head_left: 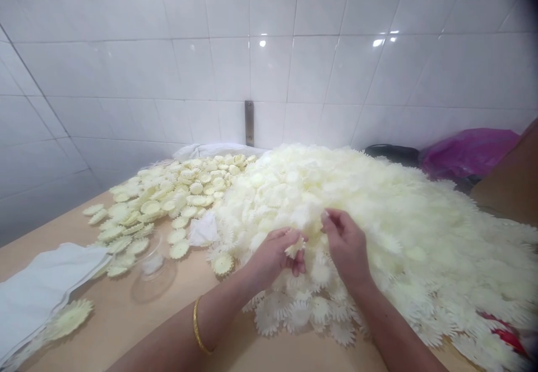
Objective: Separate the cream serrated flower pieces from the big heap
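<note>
Head view: a light pinch looked right for the pale-yellow petalled disc, petals uncrushed. It sat in the left hand, fingers curled shut around it, in front of the flower-disc heap. Right hand, near it, had fingertips pinched together; couldn't tell on what, if anything.
</note>
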`<state>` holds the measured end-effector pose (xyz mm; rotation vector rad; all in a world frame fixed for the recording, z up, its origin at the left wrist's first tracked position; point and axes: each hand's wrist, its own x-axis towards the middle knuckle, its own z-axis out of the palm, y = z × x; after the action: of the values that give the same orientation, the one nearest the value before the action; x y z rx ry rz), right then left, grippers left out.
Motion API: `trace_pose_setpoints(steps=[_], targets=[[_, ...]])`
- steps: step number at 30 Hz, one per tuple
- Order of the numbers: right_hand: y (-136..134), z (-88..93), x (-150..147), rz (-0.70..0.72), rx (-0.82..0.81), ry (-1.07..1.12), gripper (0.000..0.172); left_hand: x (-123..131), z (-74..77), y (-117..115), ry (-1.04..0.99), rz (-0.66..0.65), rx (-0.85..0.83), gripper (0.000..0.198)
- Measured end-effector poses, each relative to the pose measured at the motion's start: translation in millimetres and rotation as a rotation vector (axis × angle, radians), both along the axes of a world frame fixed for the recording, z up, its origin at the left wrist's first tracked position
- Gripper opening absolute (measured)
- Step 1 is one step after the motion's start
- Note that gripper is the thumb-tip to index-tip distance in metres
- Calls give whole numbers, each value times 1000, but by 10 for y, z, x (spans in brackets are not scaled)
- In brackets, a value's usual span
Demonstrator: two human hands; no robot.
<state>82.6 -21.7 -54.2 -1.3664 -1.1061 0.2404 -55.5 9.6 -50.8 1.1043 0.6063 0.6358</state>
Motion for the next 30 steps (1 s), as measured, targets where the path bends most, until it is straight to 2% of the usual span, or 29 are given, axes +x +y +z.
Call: trace_pose_setpoints(steps=[3, 7, 21, 26, 30], targets=[[25, -5, 40, -59, 25, 32, 31, 13, -26, 6, 10, 22, 25, 30], [1, 9, 9, -40, 26, -4, 26, 10, -54, 5, 19, 38, 59, 31], [-49, 9, -92, 273, 34, -137, 32, 8, -85, 25, 211, 116, 126, 50], [-62, 23, -125, 419, -10, -164, 22, 7, -133, 13, 215, 140, 144, 53], [-65, 30, -147, 398, -40, -84, 25, -2, -128, -6, 252, 115, 62, 59]])
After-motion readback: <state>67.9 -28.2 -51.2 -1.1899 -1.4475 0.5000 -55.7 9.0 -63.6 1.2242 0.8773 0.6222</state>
